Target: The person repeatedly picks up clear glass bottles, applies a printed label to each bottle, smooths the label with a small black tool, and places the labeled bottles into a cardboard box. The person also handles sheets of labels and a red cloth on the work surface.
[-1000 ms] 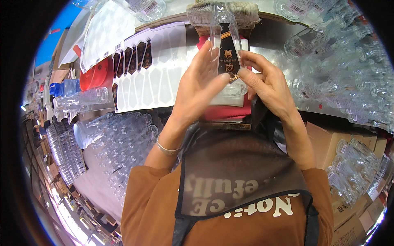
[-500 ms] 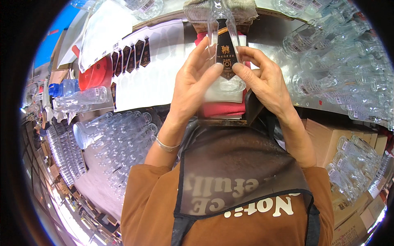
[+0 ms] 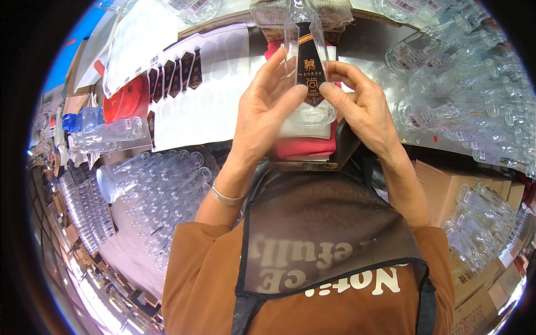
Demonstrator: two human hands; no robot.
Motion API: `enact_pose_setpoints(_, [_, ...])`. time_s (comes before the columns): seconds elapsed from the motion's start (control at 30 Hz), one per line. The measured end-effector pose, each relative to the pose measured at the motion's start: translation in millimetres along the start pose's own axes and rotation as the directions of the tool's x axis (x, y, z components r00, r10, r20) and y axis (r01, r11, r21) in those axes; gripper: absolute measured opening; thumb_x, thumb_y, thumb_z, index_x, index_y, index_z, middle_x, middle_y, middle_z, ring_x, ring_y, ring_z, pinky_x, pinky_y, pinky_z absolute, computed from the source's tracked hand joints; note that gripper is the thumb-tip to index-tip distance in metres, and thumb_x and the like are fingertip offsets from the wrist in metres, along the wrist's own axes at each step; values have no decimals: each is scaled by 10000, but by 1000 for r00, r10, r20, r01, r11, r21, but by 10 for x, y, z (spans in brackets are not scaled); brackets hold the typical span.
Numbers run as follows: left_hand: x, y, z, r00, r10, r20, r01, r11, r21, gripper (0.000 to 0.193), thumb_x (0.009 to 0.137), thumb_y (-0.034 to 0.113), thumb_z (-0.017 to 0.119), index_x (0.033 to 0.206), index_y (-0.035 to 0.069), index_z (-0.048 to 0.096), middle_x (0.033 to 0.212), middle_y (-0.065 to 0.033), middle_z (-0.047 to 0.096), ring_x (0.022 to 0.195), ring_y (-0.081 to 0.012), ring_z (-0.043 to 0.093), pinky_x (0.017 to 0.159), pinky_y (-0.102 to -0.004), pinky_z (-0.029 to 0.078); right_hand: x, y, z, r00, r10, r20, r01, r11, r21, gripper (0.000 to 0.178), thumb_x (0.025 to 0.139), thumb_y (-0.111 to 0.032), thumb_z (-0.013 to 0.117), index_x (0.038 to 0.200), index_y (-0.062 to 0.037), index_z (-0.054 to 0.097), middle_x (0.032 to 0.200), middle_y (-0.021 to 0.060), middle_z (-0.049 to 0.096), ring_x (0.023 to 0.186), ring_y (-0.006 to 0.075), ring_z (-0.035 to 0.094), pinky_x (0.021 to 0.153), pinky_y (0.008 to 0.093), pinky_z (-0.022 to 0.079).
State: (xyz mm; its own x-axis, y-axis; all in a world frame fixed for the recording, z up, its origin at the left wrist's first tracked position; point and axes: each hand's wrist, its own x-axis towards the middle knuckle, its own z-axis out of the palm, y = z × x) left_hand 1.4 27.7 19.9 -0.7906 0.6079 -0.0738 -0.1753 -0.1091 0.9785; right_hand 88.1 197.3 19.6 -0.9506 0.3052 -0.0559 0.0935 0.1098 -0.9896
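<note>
A clear glass bottle (image 3: 319, 115) lies between my two hands with its neck pointing away from me. On its upper face is a black tie-shaped label (image 3: 311, 58) with gold characters and a gold stripe. My left hand (image 3: 268, 103) wraps the bottle's left side, thumb lying on the label's lower left edge. From the other side my right hand (image 3: 360, 106) grips it, thumb against the label's lower right edge. Beneath the bottle are a red cloth (image 3: 304, 148) and a white pad, set in a dark wooden stand (image 3: 346, 146).
Left of the stand lies a white label sheet (image 3: 195, 120) with several black tie labels (image 3: 194, 70). A red round plastic piece (image 3: 127, 100) is beside it. Many clear bottles (image 3: 162, 195) stand at lower left; more bottles (image 3: 441, 111) lie at right. Cardboard boxes (image 3: 438, 187) are at lower right.
Both thumbs have shifted slightly along the label's lower edges, and the bottle sits a touch further right. My hands keep their hold on it.
</note>
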Motion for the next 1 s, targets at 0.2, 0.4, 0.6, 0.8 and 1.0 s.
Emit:
enact_pose_setpoints(0.2, [3,-23,-3,1000,21,-2,-21,1000,-10,691,915,-3,675,1508,-53,324,1450,-232,475,1349,-282,482,1134,-389,396,-14,-14,2,996,88,-1,-87,991,98,458,946,-271,673,1246,66,598,1055,163,723,998,152,660,909,313,501])
enact_pose_setpoints(0.4, [2,-32,4,1000,13,-9,-13,1000,1,702,918,10,679,1517,-38,317,1473,-241,453,1358,-294,474,1136,-398,390,-10,40,14,1000,26,-1,-26,997,77,422,977,-263,638,1253,54,605,1124,132,695,1060,152,629,891,290,503])
enact_pose_setpoints(0.6, [4,-48,21,1000,17,-18,-17,1000,4,695,921,7,671,1517,-37,316,1480,-239,446,1357,-294,476,1136,-402,390,3,62,-98,981,167,103,-191,937,293,449,964,-251,658,1275,64,587,1121,99,692,1021,134,651,853,279,515])
enact_pose_setpoints(0.8, [-3,-61,26,999,39,-23,-39,999,1,689,925,-6,659,1520,-36,313,1473,-217,458,1339,-278,492,1115,-389,407,-22,26,-37,994,99,52,-105,984,146,487,944,-258,685,1294,63,576,1116,124,689,965,149,681,819,274,526])
enact_pose_setpoints(1.0, [-12,-54,56,998,51,-41,-49,998,35,708,915,-8,669,1526,-36,312,1467,-203,473,1323,-258,500,1097,-370,407,69,280,-198,980,193,-54,-142,858,495,429,1027,-378,559,1163,27,595,1034,171,693,595,98,568,550,210,470])
